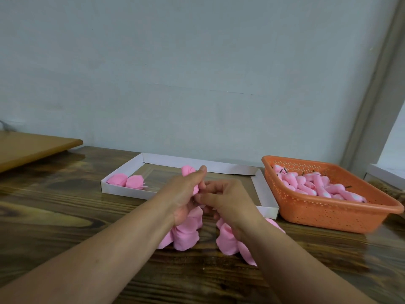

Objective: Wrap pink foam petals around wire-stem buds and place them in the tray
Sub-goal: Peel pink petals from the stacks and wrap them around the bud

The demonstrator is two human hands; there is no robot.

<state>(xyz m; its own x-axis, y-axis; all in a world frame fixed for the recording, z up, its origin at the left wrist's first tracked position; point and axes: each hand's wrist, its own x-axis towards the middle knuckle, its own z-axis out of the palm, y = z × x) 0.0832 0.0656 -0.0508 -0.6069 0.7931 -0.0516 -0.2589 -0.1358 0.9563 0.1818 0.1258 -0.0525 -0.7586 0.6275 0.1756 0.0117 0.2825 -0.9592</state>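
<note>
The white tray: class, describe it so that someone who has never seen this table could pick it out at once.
On the dark wooden table, look along the back edge by the wall. The white tray lies there, left of the orange basket. Unlike the deep, perforated basket heaped with buds, it is shallow, made of card, and holds only two wrapped pink flowers in its left corner.

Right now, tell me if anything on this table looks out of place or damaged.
Nothing stands out. Two wrapped flowers lie inside the white tray, the buds sit in the orange basket, and loose petals are under the hands.
</note>
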